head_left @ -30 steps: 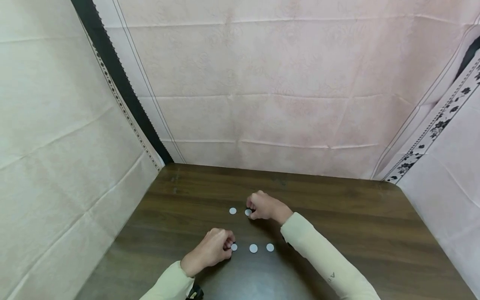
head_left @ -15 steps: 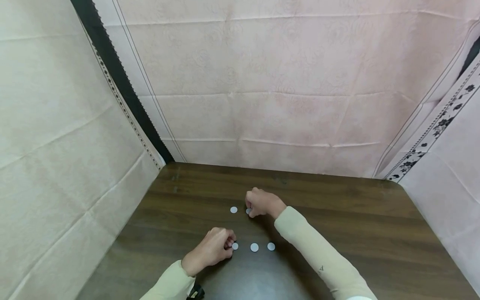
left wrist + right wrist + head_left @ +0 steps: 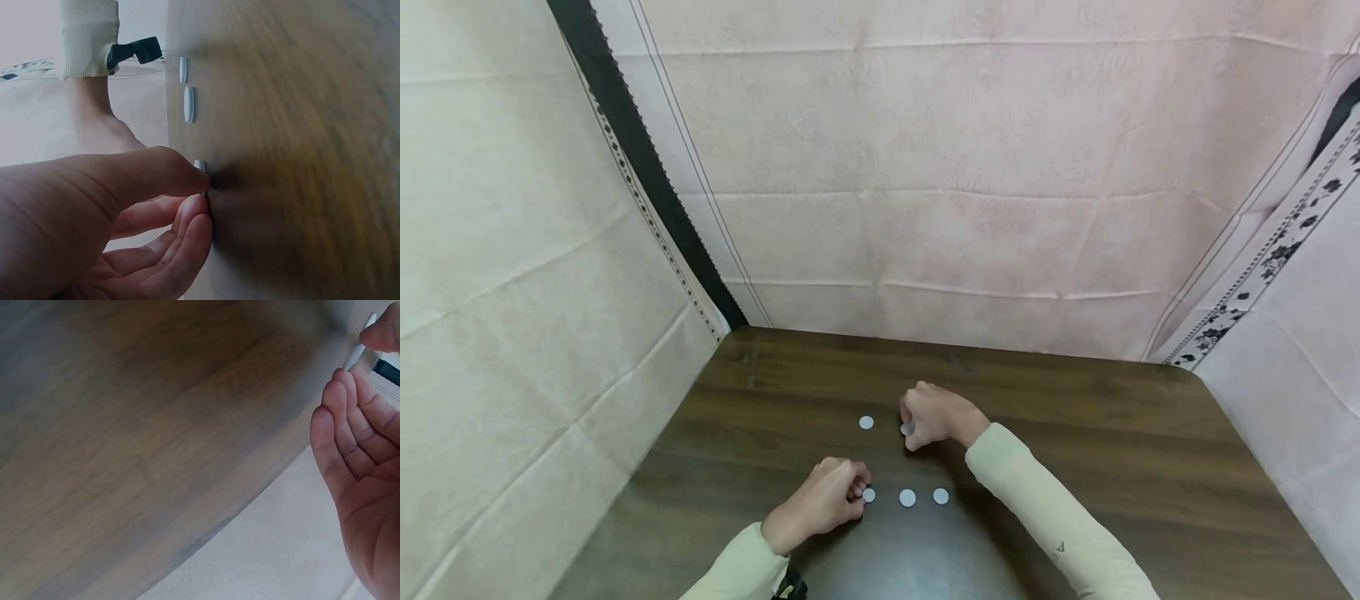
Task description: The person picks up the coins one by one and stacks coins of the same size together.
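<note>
Between the thumb and fingertips of my right hand, a small white disc is pinched at the far part of the table; the right wrist view catches it edge-on. Just left of it, another white disc lies flat. My left hand rests nearer, thumb and curled fingers on the edge of a white disc, which the left wrist view shows mostly hidden behind the thumb. In line to its right lie two more discs, one middle disc and one end disc.
The discs are on a dark brown wooden table. Pale cloth hangs behind its far edge, with more cloth along the left and right sides. A black strap piece shows at the right sleeve.
My right hand has shifted slightly right and nearer with its disc, widening the gap to the far left disc. The left hand and the near row stay as they were.
</note>
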The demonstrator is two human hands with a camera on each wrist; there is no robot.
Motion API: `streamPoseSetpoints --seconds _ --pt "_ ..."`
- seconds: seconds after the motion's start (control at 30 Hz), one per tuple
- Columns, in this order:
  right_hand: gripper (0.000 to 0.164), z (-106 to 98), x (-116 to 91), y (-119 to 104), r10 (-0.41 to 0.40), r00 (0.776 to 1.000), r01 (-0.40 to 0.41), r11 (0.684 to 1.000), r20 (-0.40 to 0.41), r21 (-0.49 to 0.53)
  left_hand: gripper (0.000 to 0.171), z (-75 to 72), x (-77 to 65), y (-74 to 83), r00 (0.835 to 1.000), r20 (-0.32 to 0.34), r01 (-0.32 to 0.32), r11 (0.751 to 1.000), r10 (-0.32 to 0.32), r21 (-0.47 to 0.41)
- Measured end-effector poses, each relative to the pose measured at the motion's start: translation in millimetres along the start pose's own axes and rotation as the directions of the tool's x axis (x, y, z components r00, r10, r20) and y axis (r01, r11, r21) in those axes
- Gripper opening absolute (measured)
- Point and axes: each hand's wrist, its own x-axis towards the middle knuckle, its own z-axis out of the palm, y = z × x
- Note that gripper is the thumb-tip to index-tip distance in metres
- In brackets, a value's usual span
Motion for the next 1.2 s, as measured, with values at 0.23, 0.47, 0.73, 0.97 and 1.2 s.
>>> streamPoseSetpoints --seconds 0.23,0.47,0.73,0.97,1.2 --pt "0.02 -1.3 -16.4 -1.2 -0.042 0.999 0.041 0.998 0.014 0.047 0.014 -1.2 -1.2 0.7 1.0 -0.001 -0.013 1.0 0.013 -0.009" --pt "0.017 3.2 -28.9 -6.9 -0.105 0.994 0.105 0.992 0.004 0.064 0.015 -0.7 -0.6 1.1 1.0 -0.008 -0.019 1.0 0.019 0.005" --pt "0.016 13.0 -39.0 -5.8 -0.122 0.992 0.122 0.991 0.011 0.05 0.014 0.4 0.0 1.5 1.0 0.002 -0.001 1.0 0.001 -0.007" --pt "0.017 17.6 -47.5 -4.8 -0.112 0.994 0.112 0.993 0.001 0.031 0.015 2.0 0.5 -1.5 1.0 0.0 0.003 1.0 -0.003 -0.031" --pt "0.016 18.0 -51.6 -5.5 -0.113 0.994 0.113 0.993 0.0 0.038 0.017 -4.2 -1.3 -11.3 0.997 0.044 0.067 0.991 -0.062 -0.119"
